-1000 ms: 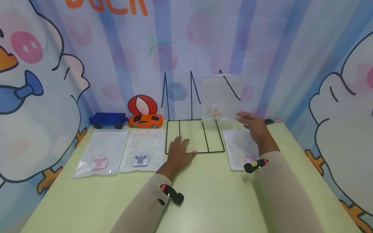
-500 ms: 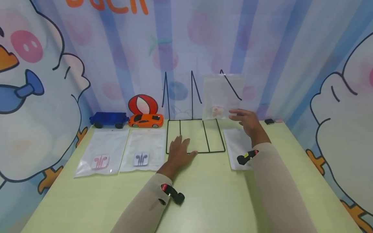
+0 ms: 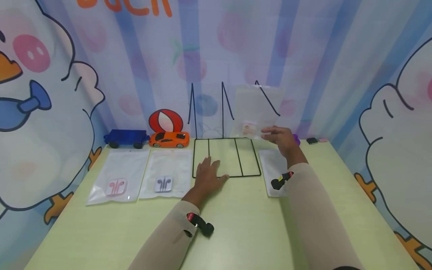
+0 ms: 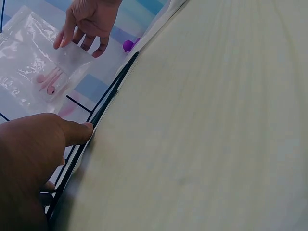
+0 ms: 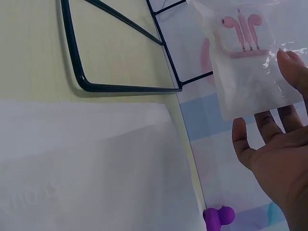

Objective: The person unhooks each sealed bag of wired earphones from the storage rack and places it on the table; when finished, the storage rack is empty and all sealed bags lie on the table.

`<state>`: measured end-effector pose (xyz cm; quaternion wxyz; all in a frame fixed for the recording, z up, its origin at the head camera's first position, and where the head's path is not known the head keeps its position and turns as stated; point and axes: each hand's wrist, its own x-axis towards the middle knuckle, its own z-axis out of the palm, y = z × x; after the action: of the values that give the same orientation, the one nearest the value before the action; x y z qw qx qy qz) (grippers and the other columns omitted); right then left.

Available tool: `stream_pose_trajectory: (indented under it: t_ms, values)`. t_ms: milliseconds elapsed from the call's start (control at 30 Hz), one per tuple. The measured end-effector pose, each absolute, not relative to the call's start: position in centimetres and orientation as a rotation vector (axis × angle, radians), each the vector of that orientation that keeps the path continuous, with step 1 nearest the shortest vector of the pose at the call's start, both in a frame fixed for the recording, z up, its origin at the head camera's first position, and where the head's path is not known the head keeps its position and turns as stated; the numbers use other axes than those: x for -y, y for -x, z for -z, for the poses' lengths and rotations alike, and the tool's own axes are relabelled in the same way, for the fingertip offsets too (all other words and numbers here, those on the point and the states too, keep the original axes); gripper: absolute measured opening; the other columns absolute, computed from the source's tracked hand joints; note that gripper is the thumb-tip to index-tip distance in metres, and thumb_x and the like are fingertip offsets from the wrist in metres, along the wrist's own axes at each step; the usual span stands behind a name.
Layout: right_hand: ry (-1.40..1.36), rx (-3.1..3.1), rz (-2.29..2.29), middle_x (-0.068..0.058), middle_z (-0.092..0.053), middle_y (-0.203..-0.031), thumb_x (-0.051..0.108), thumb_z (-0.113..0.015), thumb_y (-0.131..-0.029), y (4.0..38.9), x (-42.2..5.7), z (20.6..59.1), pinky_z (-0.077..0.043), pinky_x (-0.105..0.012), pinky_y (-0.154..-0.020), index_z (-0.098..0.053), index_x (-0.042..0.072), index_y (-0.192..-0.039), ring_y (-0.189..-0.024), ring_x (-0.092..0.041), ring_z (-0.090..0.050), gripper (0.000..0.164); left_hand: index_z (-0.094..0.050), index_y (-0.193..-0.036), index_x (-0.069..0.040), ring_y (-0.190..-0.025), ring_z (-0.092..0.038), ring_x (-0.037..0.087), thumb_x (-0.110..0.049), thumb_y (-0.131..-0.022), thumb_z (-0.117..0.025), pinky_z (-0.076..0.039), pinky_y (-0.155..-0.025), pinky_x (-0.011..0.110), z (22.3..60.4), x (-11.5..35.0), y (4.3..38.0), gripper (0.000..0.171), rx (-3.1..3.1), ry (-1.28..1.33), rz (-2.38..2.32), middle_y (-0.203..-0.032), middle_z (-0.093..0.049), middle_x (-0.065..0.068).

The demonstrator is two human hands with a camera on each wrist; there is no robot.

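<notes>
A clear plastic bag (image 3: 258,105) with pink wired earphones in a case (image 5: 243,31) hangs from the right hook of a black wire rack (image 3: 237,157). My right hand (image 3: 281,140) is at the bag's lower right corner. Its thumb is in front of the bag and the other fingers are by the bottom edge, loosely bent, with a gap between. My left hand (image 3: 207,178) rests with fingers spread on the rack's base, the thumb (image 4: 79,132) on its front bar. The rack's left and middle hooks carry nothing.
Two bagged earphone sets, one pink (image 3: 116,186) and one grey (image 3: 163,184), lie left of the rack. Another white bag (image 3: 271,165) lies under my right forearm. A blue wagon (image 3: 126,138), an orange toy car (image 3: 168,140) and a purple object (image 5: 219,217) stand along the back curtain.
My right hand has moved left and a little down to the hanging bag, whose lower end has shifted slightly left. The purple object has come into sight behind it. My left hand stays put.
</notes>
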<state>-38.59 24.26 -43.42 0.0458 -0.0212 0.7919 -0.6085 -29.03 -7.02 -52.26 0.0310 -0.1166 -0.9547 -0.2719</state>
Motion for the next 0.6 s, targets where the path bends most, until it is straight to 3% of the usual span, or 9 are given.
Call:
stream_pose_trajectory:
  t_ms: [167, 233, 400, 600]
  values:
    - [0.095, -2.467, 1.840, -0.013, -0.054, -0.167, 0.019, -0.084, -0.095, 39.1, -24.0, 43.8, -0.024, -0.062, -0.136, -0.076, 0.007, -0.136, -0.163, -0.035, -0.039, 0.043, -0.054, -0.158, -0.005, -0.166, -0.029, 0.045, -0.046, -0.103, -0.070, -0.021, -0.138, 0.062, 52.2, 7.0, 29.0, 0.070, 2.942, 0.356, 0.835, -0.174, -0.036, 0.028]
    - [0.094, -2.486, 1.823, -0.014, -0.060, -0.161, 0.019, -0.086, -0.094, 39.3, -23.9, 43.9, -0.022, -0.065, -0.136, -0.077, 0.009, -0.134, -0.162, -0.036, -0.041, 0.043, -0.055, -0.157, -0.005, -0.166, -0.030, 0.045, -0.045, -0.103, -0.070, -0.022, -0.137, 0.062, 52.2, 7.0, 29.0, 0.069, 2.938, 0.355, 0.830, -0.173, -0.037, 0.028]
    - [0.083, -2.492, 1.885, -0.015, -0.062, -0.159, 0.014, -0.087, -0.092, 39.6, -23.7, 44.3, -0.022, -0.063, -0.137, -0.078, 0.008, -0.133, -0.163, -0.035, -0.041, 0.042, -0.055, -0.157, -0.004, -0.165, -0.031, 0.046, -0.045, -0.103, -0.070, -0.022, -0.137, 0.062, 52.1, 6.9, 29.0, 0.069, 2.934, 0.360, 0.829, -0.173, -0.038, 0.029]
    - [0.083, -2.495, 1.922, -0.015, -0.063, -0.158, 0.012, -0.086, -0.093, 38.9, -23.7, 44.6, -0.041, -0.051, -0.127, -0.075, 0.006, -0.137, -0.150, -0.033, -0.055, 0.045, -0.055, -0.157, -0.004, -0.165, -0.031, 0.046, -0.045, -0.103, -0.070, -0.023, -0.137, 0.062, 52.2, 7.0, 29.0, 0.069, 2.935, 0.359, 0.823, -0.172, -0.038, 0.029]
